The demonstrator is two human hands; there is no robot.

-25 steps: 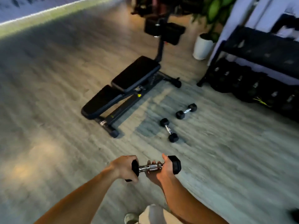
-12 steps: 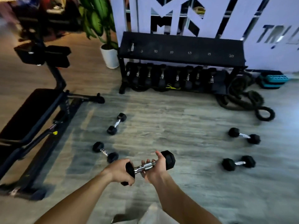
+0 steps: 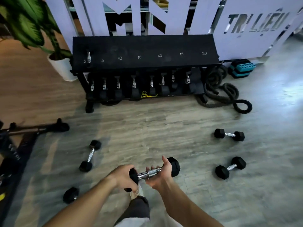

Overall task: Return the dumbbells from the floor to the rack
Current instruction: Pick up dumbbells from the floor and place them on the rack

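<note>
Dumbbell [image 3: 154, 172] carried above the floor [image 3: 164, 128] short of the rack [image 3: 144, 51], left hand [image 3: 123, 176] curled over one rubber head, right hand [image 3: 159, 175] cupping the knurled chrome handle; probably dense, rigid, best gripped mid-handle.
</note>
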